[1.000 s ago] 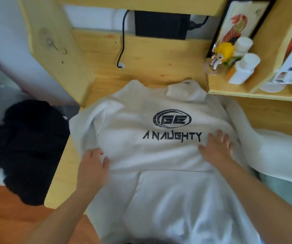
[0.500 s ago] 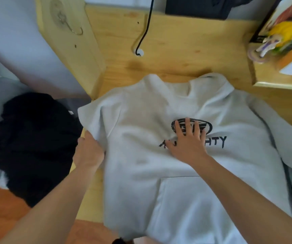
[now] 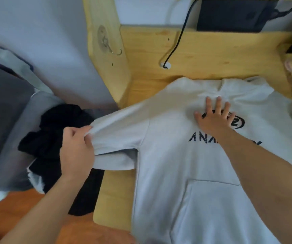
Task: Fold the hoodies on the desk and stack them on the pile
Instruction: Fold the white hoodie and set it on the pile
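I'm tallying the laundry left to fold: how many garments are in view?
2. A white printed cotton hoodie lies spread on the wooden desk; a crumpled black garment sits left of the desk. More may be hidden beneath the black one.

The pale grey cotton hoodie [image 3: 185, 155] carries black chest lettering, partly covered by the right hand [image 3: 213, 118]: "A NA" reads clearly, the rest is hidden. An oval black logo above is unreadable.
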Tool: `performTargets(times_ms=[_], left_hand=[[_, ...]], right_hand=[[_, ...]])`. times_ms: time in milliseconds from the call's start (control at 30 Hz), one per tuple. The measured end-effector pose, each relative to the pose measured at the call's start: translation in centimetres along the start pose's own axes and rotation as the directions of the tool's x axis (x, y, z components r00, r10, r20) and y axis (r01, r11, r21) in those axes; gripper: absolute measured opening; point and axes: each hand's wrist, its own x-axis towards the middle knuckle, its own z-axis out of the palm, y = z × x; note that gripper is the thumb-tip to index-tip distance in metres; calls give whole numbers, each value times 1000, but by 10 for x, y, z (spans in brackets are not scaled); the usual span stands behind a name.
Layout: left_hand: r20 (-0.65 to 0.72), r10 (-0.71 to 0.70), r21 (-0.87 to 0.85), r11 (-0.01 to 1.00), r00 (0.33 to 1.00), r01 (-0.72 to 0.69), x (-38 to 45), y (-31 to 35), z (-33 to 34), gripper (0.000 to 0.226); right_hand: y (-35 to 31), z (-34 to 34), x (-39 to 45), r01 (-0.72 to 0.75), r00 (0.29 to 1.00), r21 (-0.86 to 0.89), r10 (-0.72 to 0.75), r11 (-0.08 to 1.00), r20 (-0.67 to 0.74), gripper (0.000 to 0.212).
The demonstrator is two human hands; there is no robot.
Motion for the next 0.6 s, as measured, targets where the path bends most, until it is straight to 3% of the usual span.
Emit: performTargets(times_ms=[133, 267, 300, 367, 433, 500, 600], left_hand=[[75, 102, 26, 994, 992, -104, 20, 4, -22, 23], [365, -27, -70, 996, 931, 57, 13, -10, -17, 51], [423, -66, -66, 993, 904, 103, 6, -16, -14, 55], [473, -12, 35, 999, 881, -5, -7, -31, -8, 68], [467, 76, 112, 983, 881, -144, -14, -46, -5, 79], [404, 66, 148, 979, 912, -137, -13, -58, -5, 79], [232, 76, 195, 973, 970, -123, -7, -73, -13, 65]], right_hand=[[-5, -15, -3, -6, 999, -17, 7, 1000, 42, 78], [-25, 3, -93, 235, 943, 6, -227, 972, -242, 74], [-29, 15, -128, 284, 928, 12, -272, 959, -257, 74], [-32, 41, -193, 272, 947, 45, -259, 961, -189, 72], [-24, 62, -237, 146, 985, 106, -136, 984, -102, 70], [-8, 85, -263, 37, 999, 110, -35, 993, -23, 69], [14, 117, -276, 65, 989, -25, -61, 998, 138, 77]])
